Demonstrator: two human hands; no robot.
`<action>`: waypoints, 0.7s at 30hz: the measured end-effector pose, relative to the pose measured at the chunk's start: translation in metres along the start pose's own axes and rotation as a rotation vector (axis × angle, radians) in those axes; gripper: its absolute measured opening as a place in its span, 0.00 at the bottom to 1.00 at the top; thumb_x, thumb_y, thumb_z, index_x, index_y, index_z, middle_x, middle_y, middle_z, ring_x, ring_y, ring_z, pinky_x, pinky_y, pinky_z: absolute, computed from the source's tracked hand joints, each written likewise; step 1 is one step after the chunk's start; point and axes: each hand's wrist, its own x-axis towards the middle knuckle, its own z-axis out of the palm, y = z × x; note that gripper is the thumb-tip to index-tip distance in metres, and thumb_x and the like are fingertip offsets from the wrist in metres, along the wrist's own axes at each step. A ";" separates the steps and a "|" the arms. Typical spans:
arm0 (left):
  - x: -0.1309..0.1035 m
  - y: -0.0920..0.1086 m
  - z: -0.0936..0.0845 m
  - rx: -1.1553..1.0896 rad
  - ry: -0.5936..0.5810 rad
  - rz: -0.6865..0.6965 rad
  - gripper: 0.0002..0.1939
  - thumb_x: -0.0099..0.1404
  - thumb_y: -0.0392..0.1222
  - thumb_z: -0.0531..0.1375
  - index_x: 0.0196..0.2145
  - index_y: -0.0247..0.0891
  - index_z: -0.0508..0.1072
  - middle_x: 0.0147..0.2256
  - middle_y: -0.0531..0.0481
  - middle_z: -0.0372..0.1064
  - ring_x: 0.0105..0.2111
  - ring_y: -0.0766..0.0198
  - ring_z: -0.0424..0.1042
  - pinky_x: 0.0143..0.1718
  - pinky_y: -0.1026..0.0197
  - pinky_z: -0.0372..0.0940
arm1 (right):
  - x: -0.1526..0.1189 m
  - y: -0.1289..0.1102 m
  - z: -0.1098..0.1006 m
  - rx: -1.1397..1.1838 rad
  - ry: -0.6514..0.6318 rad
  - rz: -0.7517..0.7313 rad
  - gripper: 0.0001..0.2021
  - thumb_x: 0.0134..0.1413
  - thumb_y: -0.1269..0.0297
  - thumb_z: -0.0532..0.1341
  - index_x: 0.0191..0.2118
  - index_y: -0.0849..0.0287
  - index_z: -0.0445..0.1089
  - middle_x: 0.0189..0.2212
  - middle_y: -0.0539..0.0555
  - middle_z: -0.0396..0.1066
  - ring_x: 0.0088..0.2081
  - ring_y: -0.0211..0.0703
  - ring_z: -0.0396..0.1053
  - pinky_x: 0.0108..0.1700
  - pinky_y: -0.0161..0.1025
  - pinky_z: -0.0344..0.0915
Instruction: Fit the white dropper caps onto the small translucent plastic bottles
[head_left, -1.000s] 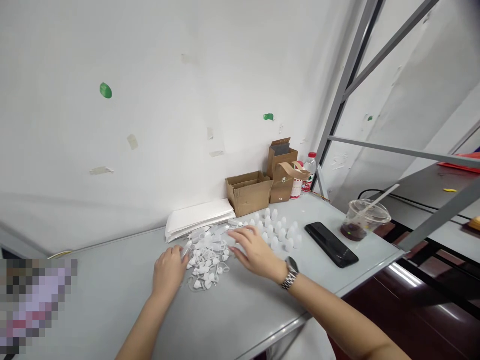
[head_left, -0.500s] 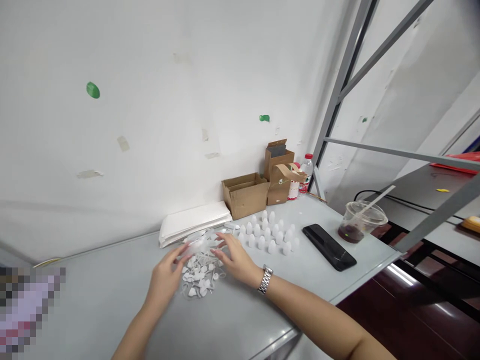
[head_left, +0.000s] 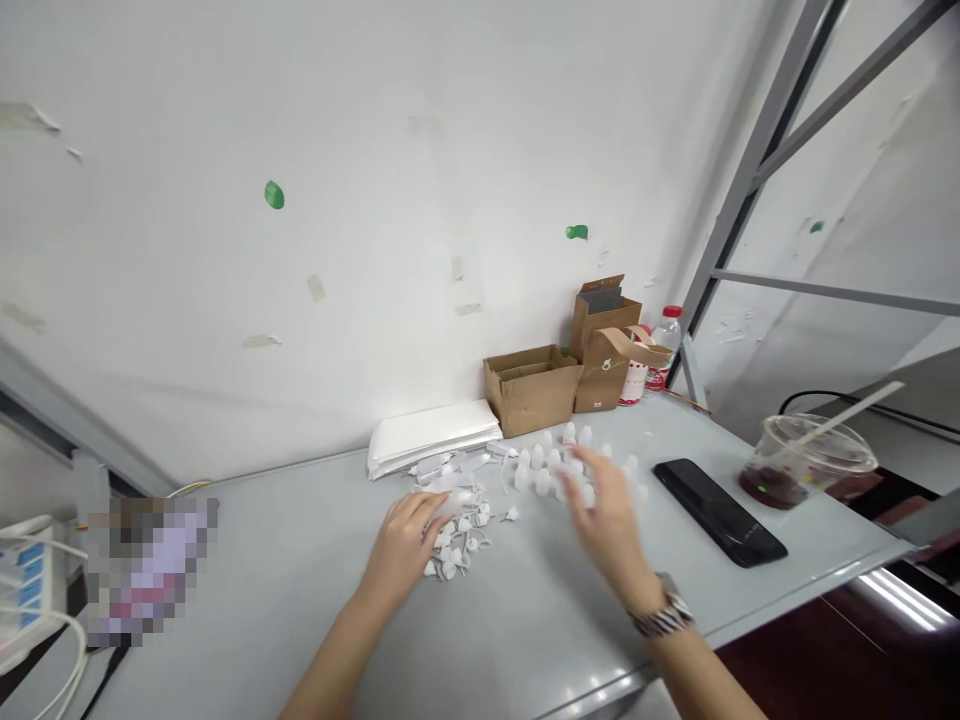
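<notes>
My left hand (head_left: 409,540) is at the left side of a pile of small white parts with thin stems (head_left: 454,550), its fingers curled round a whitish translucent piece (head_left: 452,505). Over the front of a group of white egg-shaped pieces (head_left: 538,457) is my right hand (head_left: 604,510), thumb and fingers apart, blurred, with nothing seen between them. It wears a metal watch and hides some of the egg-shaped pieces. Clear and white pieces (head_left: 433,466) lie behind the pile, by a stack of white sheets (head_left: 435,432).
Against the wall stand an open cardboard box (head_left: 534,398), a brown paper bag (head_left: 602,375) and a red-capped bottle (head_left: 665,350). A black phone (head_left: 718,512) and a plastic cup with a straw (head_left: 802,462) are at right. A power strip (head_left: 30,590) is far left.
My right hand has moved right, from the pile to the egg-shaped pieces. My left hand stays by the pile, its fingers more curled. The camera view has shifted left.
</notes>
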 end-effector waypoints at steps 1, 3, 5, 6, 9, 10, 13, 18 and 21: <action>0.000 -0.001 -0.001 0.039 0.014 0.021 0.12 0.63 0.41 0.51 0.43 0.40 0.69 0.38 0.47 0.71 0.39 0.60 0.69 0.42 0.54 0.64 | -0.006 0.019 -0.015 -0.153 0.136 0.091 0.20 0.57 0.56 0.49 0.50 0.65 0.60 0.43 0.65 0.67 0.46 0.53 0.64 0.48 0.50 0.58; 0.000 -0.002 -0.002 0.097 0.039 0.064 0.13 0.63 0.41 0.51 0.44 0.39 0.68 0.38 0.47 0.71 0.38 0.60 0.68 0.41 0.54 0.64 | -0.021 0.056 -0.043 -0.469 0.250 0.270 0.28 0.56 0.52 0.48 0.55 0.71 0.54 0.48 0.73 0.62 0.49 0.62 0.61 0.48 0.57 0.55; 0.000 -0.002 -0.003 0.133 0.054 0.097 0.13 0.64 0.41 0.50 0.44 0.40 0.68 0.38 0.47 0.71 0.38 0.60 0.69 0.41 0.55 0.64 | -0.039 0.086 -0.061 -0.640 0.171 0.357 0.31 0.57 0.51 0.46 0.58 0.72 0.47 0.50 0.76 0.59 0.51 0.65 0.58 0.48 0.63 0.51; -0.001 -0.001 -0.003 0.144 0.055 0.109 0.13 0.64 0.41 0.50 0.44 0.40 0.68 0.37 0.48 0.71 0.37 0.61 0.69 0.40 0.55 0.64 | -0.046 0.096 -0.067 -0.658 0.084 0.341 0.31 0.57 0.50 0.44 0.59 0.70 0.46 0.50 0.76 0.59 0.50 0.65 0.59 0.48 0.63 0.52; -0.001 -0.001 -0.002 0.161 0.035 0.126 0.12 0.64 0.40 0.49 0.44 0.40 0.68 0.37 0.48 0.71 0.37 0.61 0.69 0.40 0.56 0.64 | -0.058 0.108 -0.072 -0.692 -0.039 0.264 0.32 0.58 0.48 0.40 0.59 0.71 0.43 0.51 0.74 0.59 0.51 0.63 0.59 0.49 0.63 0.51; -0.002 -0.001 -0.002 0.164 0.026 0.125 0.12 0.64 0.40 0.50 0.44 0.40 0.68 0.37 0.49 0.71 0.37 0.61 0.69 0.40 0.56 0.64 | -0.058 0.108 -0.070 -0.697 -0.035 0.253 0.33 0.58 0.48 0.39 0.59 0.71 0.43 0.51 0.74 0.58 0.51 0.63 0.58 0.50 0.63 0.51; -0.002 -0.001 0.000 0.160 0.023 0.116 0.12 0.64 0.40 0.50 0.44 0.40 0.67 0.37 0.49 0.71 0.38 0.61 0.69 0.41 0.56 0.63 | -0.047 0.095 -0.062 -0.630 0.051 0.253 0.31 0.58 0.48 0.41 0.58 0.70 0.45 0.49 0.72 0.61 0.50 0.62 0.60 0.49 0.60 0.53; -0.002 0.001 0.002 0.122 0.048 0.110 0.14 0.64 0.39 0.48 0.47 0.40 0.66 0.38 0.48 0.70 0.39 0.61 0.68 0.41 0.57 0.63 | -0.020 0.044 -0.029 -0.256 0.041 0.086 0.23 0.59 0.55 0.47 0.56 0.60 0.50 0.45 0.64 0.65 0.46 0.53 0.65 0.51 0.56 0.53; -0.002 -0.001 0.002 0.116 0.043 0.116 0.14 0.64 0.40 0.48 0.46 0.41 0.66 0.38 0.48 0.69 0.39 0.61 0.68 0.40 0.57 0.64 | -0.014 0.021 -0.012 -0.117 -0.121 0.019 0.22 0.58 0.58 0.48 0.56 0.58 0.49 0.51 0.61 0.61 0.51 0.50 0.61 0.56 0.57 0.47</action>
